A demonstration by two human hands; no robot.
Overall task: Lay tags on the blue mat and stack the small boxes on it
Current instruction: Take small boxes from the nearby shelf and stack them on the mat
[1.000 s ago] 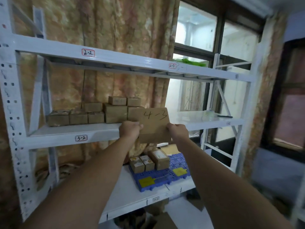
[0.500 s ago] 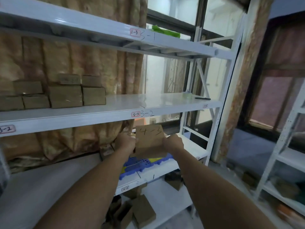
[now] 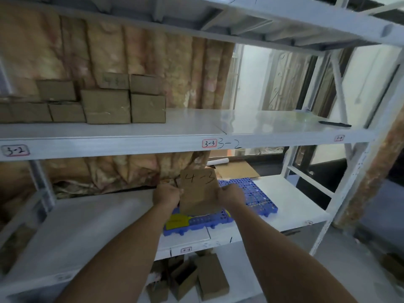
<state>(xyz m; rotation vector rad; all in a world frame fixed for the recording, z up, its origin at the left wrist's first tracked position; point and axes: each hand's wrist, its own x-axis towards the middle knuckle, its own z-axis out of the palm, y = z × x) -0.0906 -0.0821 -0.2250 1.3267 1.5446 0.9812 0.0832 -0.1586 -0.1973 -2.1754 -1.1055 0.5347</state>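
cardboard tag (image 3: 200, 193) marked 4-3 looks light, thin and fairly stiff, best held by its edges; left hand (image 3: 166, 195) and right hand (image 3: 232, 196) pinch its sides, fingers (image 3: 223, 190) curled, upright over the blue mat (image 3: 259, 199).

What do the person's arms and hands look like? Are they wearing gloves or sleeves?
No gloves, no sleeves in view. The left hand and right hand are bare, and so are the left forearm and right forearm down to the picture's edge. No watch, bracelet or ring shows, though it's a bit blurry.
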